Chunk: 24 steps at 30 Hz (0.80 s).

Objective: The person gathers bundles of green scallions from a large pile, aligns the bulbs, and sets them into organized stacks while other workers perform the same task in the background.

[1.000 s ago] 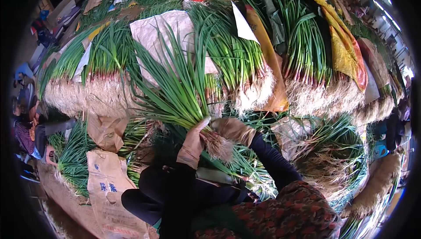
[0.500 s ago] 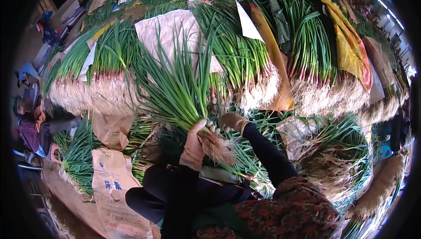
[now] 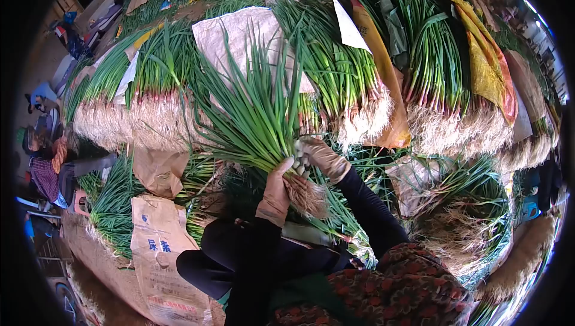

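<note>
A bunch of green garlic [image 3: 260,125] fans up and left from my hands, its pale roots [image 3: 308,197] hanging at the lower right. My left hand [image 3: 277,194], in a light glove, is wrapped round the lower stems just above the roots. On the right side of the same stems, my gloved right hand [image 3: 323,157] has its fingers curled against them; part of its grip is hidden. Below the bunch are my dark-clothed knees [image 3: 233,254].
Rows of green garlic [image 3: 150,116] with roots facing me lie ahead, partly under a pale sack [image 3: 239,32] and a yellow sack [image 3: 479,56]. A printed brown sack [image 3: 162,266] lies at lower left. A loose rooted heap [image 3: 461,224] is at right. Another person [image 3: 45,167] sits at far left.
My right hand has moved left and up onto the stems from just beside the bunch. My left hand keeps its hold, and the bunch stands slightly more upright. The whole view has shifted a little.
</note>
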### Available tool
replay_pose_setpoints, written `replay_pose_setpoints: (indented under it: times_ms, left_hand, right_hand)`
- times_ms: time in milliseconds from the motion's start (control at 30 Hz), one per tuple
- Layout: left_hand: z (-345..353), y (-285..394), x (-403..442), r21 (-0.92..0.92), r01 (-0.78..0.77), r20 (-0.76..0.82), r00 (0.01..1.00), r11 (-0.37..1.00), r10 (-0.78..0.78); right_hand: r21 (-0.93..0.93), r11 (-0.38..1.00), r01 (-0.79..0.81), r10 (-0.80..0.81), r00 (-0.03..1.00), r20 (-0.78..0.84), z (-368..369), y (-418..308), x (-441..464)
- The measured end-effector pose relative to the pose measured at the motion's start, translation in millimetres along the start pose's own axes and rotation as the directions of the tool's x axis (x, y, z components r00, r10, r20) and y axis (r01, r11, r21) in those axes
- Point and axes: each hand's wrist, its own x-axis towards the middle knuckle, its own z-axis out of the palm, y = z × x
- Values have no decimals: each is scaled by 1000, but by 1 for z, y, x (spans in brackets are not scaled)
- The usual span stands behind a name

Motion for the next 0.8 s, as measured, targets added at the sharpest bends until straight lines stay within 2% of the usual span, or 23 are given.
replay_pose_setpoints:
  times_ms: [33,133,167,200,233,267,300,367,400,433,467,533,567,600,633,700,800]
  left_hand:
    - [4,1,-2,-36,-4,20,1000,999,5]
    - [14,1,-8,-145,-2,81,997,989,14]
    - [15,2,-11,-170,-7,82,996,985,21]
    - [13,1,-11,-175,-4,73,997,985,17]
    - [10,0,-10,-179,-5,65,998,984,17]
    - [7,0,-9,-188,-9,55,998,982,20]
    - [16,3,-15,-131,-27,-113,994,991,12]
    - [6,0,-9,-41,-22,-65,998,999,19]
    - [2,0,-5,1,-25,-41,999,1000,25]
    - [-1,0,-3,13,41,-56,998,999,-41]
    - [-4,-2,-2,29,36,-51,998,999,-35]
    - [-2,-3,3,77,26,-19,1000,997,-24]
    - [8,0,-5,88,44,-45,998,995,-41]
    - [5,0,-2,101,35,-22,999,994,-33]
    - [-1,-1,-1,114,22,-1,1000,993,-22]
    - [-6,0,-4,107,11,5,1000,994,-12]
    - [-2,0,-9,131,-75,22,997,989,72]
  right_hand:
    - [416,909,-35,-2,996,89,-2,8,-3]
    - [-31,998,54,-59,981,-186,-4,13,1]
    - [-144,982,124,-140,984,-108,-7,15,5]
    - [-334,906,259,-238,966,104,-21,36,19]
    - [-477,774,416,-282,901,328,-42,66,41]
    - [-760,562,326,-139,943,302,-39,64,39]
    - [-934,247,258,7,963,268,-35,61,37]
    - [-672,692,266,-336,942,27,-22,43,21]
    - [-457,829,323,-430,890,-151,-17,35,17]
    - [-319,869,378,-451,871,-194,-11,19,11]
    - [-178,881,438,-470,851,-236,-5,2,6]
    - [-175,897,406,-424,902,-81,12,-33,-7]
    - [-517,796,315,-366,931,5,17,-50,-10]
    - [-791,557,254,-303,949,91,21,-66,-14]
    - [-817,511,266,-264,953,146,14,-60,-4]
    - [-713,693,108,14,987,163,7,-61,10]
    - [-707,707,28,210,946,248,4,-57,20]
